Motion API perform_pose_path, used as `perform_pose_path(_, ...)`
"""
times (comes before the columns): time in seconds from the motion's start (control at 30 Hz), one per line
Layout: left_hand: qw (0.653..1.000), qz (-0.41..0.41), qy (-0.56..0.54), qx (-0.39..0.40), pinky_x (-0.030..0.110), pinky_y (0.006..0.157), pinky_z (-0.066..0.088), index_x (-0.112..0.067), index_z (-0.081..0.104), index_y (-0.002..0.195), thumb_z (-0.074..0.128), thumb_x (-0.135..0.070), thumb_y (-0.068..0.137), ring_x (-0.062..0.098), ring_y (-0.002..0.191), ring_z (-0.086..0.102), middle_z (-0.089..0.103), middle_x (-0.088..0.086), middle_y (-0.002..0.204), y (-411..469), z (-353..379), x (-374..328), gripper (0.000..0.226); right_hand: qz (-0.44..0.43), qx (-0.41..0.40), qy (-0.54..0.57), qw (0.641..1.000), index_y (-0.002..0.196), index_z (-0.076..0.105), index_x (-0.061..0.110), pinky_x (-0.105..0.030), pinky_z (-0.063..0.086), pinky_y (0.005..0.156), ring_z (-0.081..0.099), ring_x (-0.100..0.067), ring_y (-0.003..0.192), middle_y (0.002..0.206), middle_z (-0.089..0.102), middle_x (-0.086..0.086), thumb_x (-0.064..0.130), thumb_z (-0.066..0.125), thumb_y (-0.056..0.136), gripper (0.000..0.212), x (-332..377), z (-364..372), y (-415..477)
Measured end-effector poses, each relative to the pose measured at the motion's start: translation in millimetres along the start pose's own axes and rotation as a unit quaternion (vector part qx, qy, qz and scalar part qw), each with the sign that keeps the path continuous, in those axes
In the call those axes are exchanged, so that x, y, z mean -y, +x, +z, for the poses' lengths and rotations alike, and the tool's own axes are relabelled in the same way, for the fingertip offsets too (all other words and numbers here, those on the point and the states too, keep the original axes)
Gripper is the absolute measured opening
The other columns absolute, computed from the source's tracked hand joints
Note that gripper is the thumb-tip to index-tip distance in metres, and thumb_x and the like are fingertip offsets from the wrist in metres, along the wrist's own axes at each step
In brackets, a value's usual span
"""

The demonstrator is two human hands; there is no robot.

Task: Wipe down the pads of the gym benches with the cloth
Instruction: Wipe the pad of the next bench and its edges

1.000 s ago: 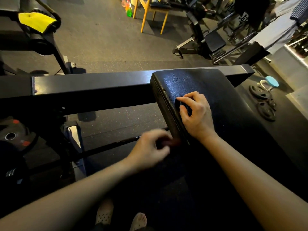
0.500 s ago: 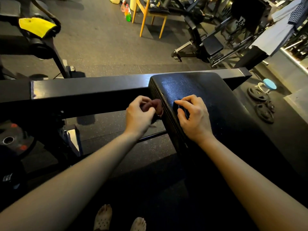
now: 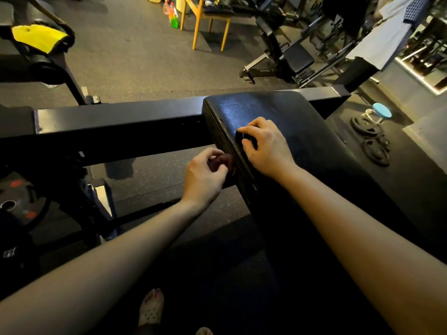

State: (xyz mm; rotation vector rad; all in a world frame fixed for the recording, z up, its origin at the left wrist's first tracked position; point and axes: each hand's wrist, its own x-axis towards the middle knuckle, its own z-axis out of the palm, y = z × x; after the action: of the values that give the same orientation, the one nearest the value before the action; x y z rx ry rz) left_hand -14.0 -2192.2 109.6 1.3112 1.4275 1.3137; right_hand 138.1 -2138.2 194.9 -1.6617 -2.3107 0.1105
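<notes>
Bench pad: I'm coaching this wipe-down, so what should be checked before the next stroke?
1. Grip: left hand holds the cloth: ok.
2. Contact: cloth against the side edge of the bench pad: ok.
3. Support: right hand rests on the pad top: ok.
4. Whether the right hand's curled fingers hold anything: cannot tell.
5. Pad top clean: cannot tell.

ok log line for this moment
left hand: holds reddish cloth at bench pad side edge | right hand: curled, on pad top
</notes>
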Motion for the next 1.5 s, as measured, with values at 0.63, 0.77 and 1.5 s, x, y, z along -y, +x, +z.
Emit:
perform_pose_path(0.63,0.988,0.023,0.109,-0.103,0.027,0.078,0.05,-0.016,0.077,0.103,0.074,-0.014,0.087,0.021,0.091,0.069,0.073,-0.002,0.093,-158,36,-34,0.016,-0.078,0.008,-0.012,0.997,0.116,0.075,0.009,-0.047,0.049,0.095,0.063,-0.032,0.111,0.121,0.068,-0.009,0.007,0.07,0.09,0.027,-48,-67,-273)
perform_pose_path(0.77,0.987,0.034,0.121,-0.101,0.032,0.084,0.051,-0.014,0.076,0.112,0.074,-0.012,0.085,0.025,0.095,0.068,0.074,0.007,0.101,-182,61,-44,0.027,-0.072,-0.011,-0.007,0.997,0.122,0.073,0.008,-0.047,0.047,0.1,0.061,-0.034,0.117,0.128,0.067,-0.011,0.008,0.067,0.093,0.03,-46,-59,-285)
perform_pose_path(1.5,0.991,0.105,-0.006,-0.082,0.014,0.091,0.05,-0.015,0.073,0.119,0.068,-0.014,0.083,0.001,0.104,0.065,0.064,-0.013,0.111,-330,106,-32,0.036,-0.057,-0.058,0.007,0.997,0.123,0.072,0.007,-0.047,0.046,0.103,0.06,-0.031,0.117,0.129,0.066,-0.01,0.006,0.064,0.092,0.031,-49,-47,-289)
